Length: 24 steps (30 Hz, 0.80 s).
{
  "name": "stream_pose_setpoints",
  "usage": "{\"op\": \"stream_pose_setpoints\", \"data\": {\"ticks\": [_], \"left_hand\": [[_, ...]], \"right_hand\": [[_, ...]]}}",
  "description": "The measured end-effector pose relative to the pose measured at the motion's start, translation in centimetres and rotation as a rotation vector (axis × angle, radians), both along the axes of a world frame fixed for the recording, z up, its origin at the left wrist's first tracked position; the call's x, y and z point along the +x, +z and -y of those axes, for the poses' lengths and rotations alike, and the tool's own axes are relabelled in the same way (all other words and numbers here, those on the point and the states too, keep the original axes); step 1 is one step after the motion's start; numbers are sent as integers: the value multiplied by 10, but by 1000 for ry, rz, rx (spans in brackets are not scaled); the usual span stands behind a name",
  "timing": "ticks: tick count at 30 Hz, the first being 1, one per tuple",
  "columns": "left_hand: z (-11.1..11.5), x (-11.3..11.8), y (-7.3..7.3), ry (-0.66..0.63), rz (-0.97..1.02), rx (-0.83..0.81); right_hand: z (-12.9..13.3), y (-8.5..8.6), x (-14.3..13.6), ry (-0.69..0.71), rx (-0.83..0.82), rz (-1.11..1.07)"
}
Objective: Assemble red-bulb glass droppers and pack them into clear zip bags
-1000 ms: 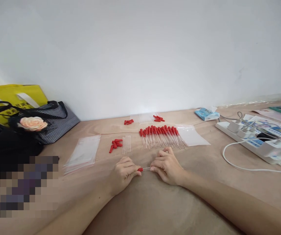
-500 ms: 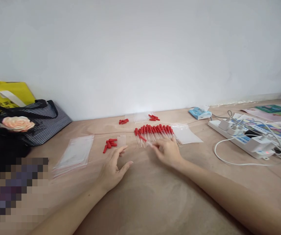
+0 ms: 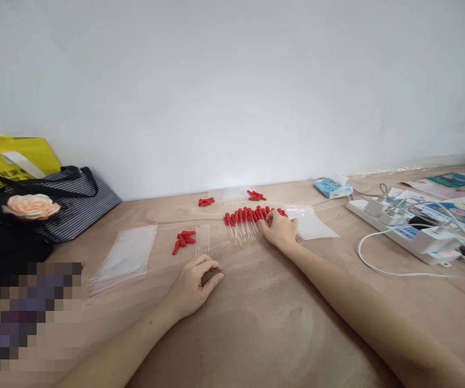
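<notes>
A row of droppers (image 3: 252, 215), clear thin tubes with red rubber bulbs, lies in the middle of the table. Over its right end is my right hand (image 3: 279, 229), fingers pinched at a dropper among the bulbs; the hand hides part of the row. My left hand (image 3: 194, 285) rests on the table, fingers curved, with a gap between thumb and forefinger and nothing in it. Several bare clear tubes (image 3: 202, 238) lie just beyond it, beside a small pile of loose red bulbs (image 3: 184, 240).
Clear plastic bags (image 3: 127, 253) lie stacked at left; another bag (image 3: 315, 225) lies right of the row. Farther back are more tubes (image 3: 234, 195) and red bulbs (image 3: 206, 202). At right are a tissue pack (image 3: 332, 187) and a power strip (image 3: 402, 231) with cables; a striped bag (image 3: 79, 202) stands left.
My right hand has moved from the tube tips up and right onto the bulbs. The dropper that lay askew across the row is gone from there. My left hand has drawn back slightly from the bare tubes.
</notes>
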<state>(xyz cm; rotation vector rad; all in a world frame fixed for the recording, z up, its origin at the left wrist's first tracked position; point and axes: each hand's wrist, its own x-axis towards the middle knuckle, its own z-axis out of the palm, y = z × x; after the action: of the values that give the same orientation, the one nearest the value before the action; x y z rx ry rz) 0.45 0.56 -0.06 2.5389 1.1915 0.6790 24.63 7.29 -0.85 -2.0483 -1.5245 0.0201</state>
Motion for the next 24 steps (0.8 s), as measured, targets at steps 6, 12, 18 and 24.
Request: {"op": "stream_pose_setpoints", "data": {"ticks": [6,12,18,24], "left_hand": [[0,2,0,-4,5,-23],[-8,-4,-1,155,77,118],[-45,-41,7,720,128,187],[-84,-58,16,662,-70,36]], "right_hand": [[14,8,-20,143,116,90],[18,18,-83,397,-42,178],[-5,25,-122,313,-248,83],[-18,30,-135,317,-347,22]]}}
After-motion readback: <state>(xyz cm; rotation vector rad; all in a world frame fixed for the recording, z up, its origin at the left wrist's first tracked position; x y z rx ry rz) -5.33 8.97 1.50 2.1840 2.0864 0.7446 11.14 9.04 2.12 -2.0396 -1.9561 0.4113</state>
